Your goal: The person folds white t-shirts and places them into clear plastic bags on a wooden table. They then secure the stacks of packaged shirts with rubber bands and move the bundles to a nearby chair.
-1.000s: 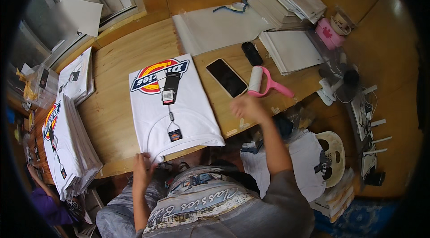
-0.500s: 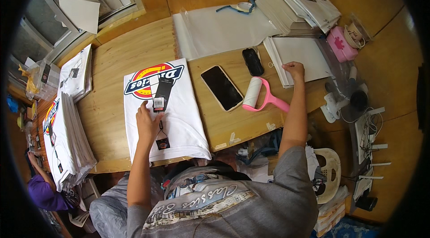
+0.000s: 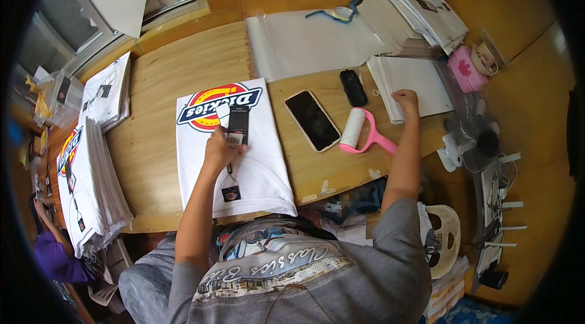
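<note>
Lying on pale brown wooden tabletop [image 3: 177, 59]: folded white fabric T-shirt [image 3: 259, 162], printed with red, yellow and dark blue emblem [image 3: 214, 103]. Rectangular black card hang tag [image 3: 239, 120] on shirt touched at lower end by left hand [image 3: 222, 151], fingers and thumb slightly parted; firm grip cannot be told. Right hand [image 3: 406, 103] curled narrow over stack of flat white rectangular sheets [image 3: 421, 79]; whether sheet is pinched cannot be told. Between hands, black-screened phone [image 3: 312, 121] and pink-handled white lint roller [image 3: 353, 130] placed side by side.

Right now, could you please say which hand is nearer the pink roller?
The right hand, beyond and right of the roller, by white sheets; the left hand is farther off, leftward, at the black tag.
</note>
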A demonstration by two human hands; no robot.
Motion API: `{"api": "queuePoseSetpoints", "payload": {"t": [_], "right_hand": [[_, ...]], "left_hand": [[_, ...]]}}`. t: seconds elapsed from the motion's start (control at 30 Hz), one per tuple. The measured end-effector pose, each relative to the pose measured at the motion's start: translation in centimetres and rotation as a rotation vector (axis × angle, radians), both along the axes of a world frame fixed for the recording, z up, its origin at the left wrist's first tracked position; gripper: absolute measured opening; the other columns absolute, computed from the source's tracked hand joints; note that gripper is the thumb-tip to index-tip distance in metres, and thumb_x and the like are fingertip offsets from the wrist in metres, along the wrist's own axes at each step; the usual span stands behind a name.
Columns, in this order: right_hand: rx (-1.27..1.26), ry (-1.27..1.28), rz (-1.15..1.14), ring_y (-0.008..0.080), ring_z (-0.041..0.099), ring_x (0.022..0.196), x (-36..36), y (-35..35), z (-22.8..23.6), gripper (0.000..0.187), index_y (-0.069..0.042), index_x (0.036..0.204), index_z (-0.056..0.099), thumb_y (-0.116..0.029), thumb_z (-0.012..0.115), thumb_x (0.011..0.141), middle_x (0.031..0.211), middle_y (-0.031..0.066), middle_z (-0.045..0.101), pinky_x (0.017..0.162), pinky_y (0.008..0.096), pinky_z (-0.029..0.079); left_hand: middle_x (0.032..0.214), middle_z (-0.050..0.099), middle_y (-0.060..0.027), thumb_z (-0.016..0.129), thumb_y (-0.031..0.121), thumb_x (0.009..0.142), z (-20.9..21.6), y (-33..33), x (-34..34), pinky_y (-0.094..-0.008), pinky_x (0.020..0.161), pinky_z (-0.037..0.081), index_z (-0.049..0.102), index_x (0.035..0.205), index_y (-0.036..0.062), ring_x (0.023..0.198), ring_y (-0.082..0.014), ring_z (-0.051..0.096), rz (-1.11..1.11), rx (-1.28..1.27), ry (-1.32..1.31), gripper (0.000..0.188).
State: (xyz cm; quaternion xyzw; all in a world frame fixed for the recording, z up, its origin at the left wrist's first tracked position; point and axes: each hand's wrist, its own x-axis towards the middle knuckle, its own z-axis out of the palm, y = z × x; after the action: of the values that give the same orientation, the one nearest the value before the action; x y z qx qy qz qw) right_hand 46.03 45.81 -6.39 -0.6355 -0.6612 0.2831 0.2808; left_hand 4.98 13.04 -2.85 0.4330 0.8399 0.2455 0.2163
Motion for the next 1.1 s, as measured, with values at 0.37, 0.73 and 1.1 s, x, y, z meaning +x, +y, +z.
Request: {"api": "queuePoseSetpoints", "payload": {"t": [0.37,0.73,1.1], "right_hand": [[0.31,-0.266,-0.564,0.0309,0.058,0.077,-3.8,-0.7,0.9,0.019,-0.009,0.085,0.059,-0.006,0.058,0.067,0.081,0.0155,0.06,0.069,0.0379,0.046],[0.49,-0.025,0.026,0.0272,0.055,0.087,-21.2,-8.0,5.9,0.024,-0.002,0.091,0.06,-0.002,0.052,0.068,0.097,0.017,0.056,0.077,0.0314,0.043],[0.889,-0.165,1.172,0.0193,0.051,0.074,-33.9,-25.4,2.8,0.009,-0.003,0.076,0.055,-0.007,0.053,0.068,0.078,0.006,0.049,0.067,0.0336,0.039]], "left_hand": [[0.088,0.052,-0.0207,0.069,0.022,0.061,-1.0,0.6,-0.7,-0.0386,0.069,0.042,0.051,0.088,-0.0027,0.08,-0.0346,0.053,-0.084,0.039,-0.063,0.041],[0.085,0.058,-0.006,0.061,0.004,0.073,-1.4,-4.3,-2.7,-0.0217,0.064,0.044,0.051,0.093,0.003,0.074,-0.0121,0.054,0.436,0.674,-1.252,0.023],[0.09,0.052,-0.0059,0.062,0.006,0.073,1.5,-7.8,-3.1,-0.0257,0.068,0.046,0.036,0.113,0.0005,0.078,-0.0124,0.053,0.151,0.583,-1.304,0.048]]}}
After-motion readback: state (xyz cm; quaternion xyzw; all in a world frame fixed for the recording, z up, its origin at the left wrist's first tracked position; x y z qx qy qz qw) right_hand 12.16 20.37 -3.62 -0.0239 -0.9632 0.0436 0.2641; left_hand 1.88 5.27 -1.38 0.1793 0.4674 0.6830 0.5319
